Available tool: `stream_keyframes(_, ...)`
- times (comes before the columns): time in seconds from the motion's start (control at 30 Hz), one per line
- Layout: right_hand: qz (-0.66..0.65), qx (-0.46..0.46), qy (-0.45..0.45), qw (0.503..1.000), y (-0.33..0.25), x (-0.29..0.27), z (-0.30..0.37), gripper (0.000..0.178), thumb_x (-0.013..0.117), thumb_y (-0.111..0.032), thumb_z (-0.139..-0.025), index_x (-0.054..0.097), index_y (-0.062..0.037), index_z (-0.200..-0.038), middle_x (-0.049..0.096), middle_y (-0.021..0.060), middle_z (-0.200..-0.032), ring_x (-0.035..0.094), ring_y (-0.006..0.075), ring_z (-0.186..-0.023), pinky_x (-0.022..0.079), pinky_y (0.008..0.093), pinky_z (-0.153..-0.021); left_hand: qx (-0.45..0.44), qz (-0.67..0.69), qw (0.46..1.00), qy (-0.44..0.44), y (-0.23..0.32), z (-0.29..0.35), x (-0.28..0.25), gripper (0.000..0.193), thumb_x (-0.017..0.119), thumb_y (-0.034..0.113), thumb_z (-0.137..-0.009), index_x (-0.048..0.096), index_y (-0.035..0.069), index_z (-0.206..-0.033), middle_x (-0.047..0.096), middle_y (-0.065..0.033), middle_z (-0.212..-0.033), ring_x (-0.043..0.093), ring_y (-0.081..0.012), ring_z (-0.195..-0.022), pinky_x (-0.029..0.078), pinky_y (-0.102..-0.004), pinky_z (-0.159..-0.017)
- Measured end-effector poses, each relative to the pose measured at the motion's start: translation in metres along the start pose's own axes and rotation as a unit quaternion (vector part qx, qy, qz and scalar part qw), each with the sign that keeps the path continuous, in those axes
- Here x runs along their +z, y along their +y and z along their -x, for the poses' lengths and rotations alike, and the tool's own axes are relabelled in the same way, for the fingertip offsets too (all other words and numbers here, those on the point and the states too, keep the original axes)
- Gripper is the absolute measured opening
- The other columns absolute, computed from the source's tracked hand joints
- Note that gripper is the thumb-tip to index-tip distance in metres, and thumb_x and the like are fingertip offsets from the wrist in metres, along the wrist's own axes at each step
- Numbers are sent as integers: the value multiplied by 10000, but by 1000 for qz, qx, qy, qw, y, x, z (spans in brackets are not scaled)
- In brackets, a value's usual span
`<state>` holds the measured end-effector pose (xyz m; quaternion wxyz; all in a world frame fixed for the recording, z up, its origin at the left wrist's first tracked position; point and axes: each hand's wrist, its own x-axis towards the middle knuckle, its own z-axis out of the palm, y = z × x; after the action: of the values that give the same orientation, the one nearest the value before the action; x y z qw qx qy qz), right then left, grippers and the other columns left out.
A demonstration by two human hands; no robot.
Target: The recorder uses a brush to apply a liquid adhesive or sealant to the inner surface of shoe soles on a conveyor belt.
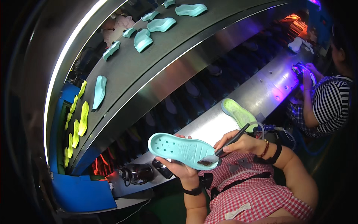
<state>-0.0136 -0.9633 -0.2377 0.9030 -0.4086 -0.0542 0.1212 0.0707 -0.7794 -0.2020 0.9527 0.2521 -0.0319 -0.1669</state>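
A turquoise shoe sole lies across my left hand, its hollow inner side up, with small round holes at the left end. My left thumb is at its lower edge and my fingertips show past its upper edge. My right hand grips the black handle of a brush. The brush's dark, flat bristles touch the inside of the sole at its right end. Just beyond my right hand, a yellow-green sole rests on the metal ledge.
A dark conveyor belt curves across the far side, carrying several turquoise soles and yellow soles. A black jug stands on the ledge at lower left. At right, a co-worker in a striped sleeve handles a shoe part under purple light.
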Motion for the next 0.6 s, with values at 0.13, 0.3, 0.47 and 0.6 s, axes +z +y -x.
stream_keyframes(0.13,-163,4,77,984,17,12,2,219,581,-30,-799,564,35,-1008,599,137,-960,595,190,-879,508,316,-780,39,-212,972,95,-33,29,4,645,242,564,-867,416,69,-1242,472,-129,-1211,490,-298,-1069,340,-505,-944)
stream_keyframes(0.3,132,-71,50,987,12,21,10,185,605,-66,-793,625,6,-962,628,70,-869,560,90,-786,444,209,-713,-49,-29,998,39,-32,23,-10,557,274,465,-888,412,63,-1248,499,-119,-1186,500,-306,-1042,339,-525,-920)
stream_keyframes(0.47,307,-113,15,945,-9,17,1,197,625,-73,-768,646,-31,-959,628,79,-835,572,119,-768,450,232,-704,-43,46,997,40,-36,14,-14,521,350,435,-876,440,63,-1230,507,-122,-1182,504,-315,-1031,326,-514,-936)
stream_keyframes(0.6,314,-56,1,948,-34,9,-4,195,640,-78,-751,656,-42,-942,629,109,-858,593,134,-756,461,235,-688,-61,-15,998,22,-31,10,-20,542,379,444,-865,424,60,-1245,496,-168,-1186,499,-356,-1045,360,-546,-903)
